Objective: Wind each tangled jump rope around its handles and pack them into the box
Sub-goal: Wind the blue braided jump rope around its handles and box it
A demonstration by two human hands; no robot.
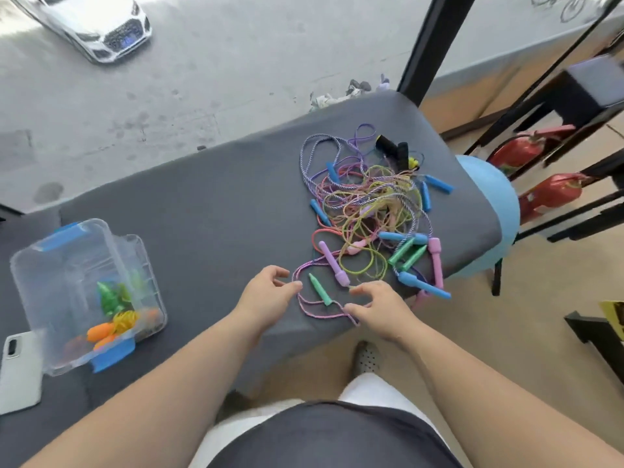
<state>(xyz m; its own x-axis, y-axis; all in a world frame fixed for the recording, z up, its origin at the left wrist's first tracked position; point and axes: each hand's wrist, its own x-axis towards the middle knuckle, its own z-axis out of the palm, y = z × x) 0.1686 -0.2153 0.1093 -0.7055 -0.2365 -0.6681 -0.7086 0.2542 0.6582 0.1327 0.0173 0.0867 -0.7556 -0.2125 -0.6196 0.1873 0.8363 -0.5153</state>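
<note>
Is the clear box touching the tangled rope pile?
Apart. The head view shows the clear box at the left and the tangled rope pile at the right, with bare grey mat between them.

Bare-armed, the person wears a dark grey top (337,434), white legwear (369,386) and a pale perforated shoe (367,358).

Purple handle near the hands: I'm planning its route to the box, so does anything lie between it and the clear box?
The green handle lies right beside the purple handle on its box side, with the left hand just past it. Beyond them, nothing visible lies on the grey surface up to the clear box.
</note>
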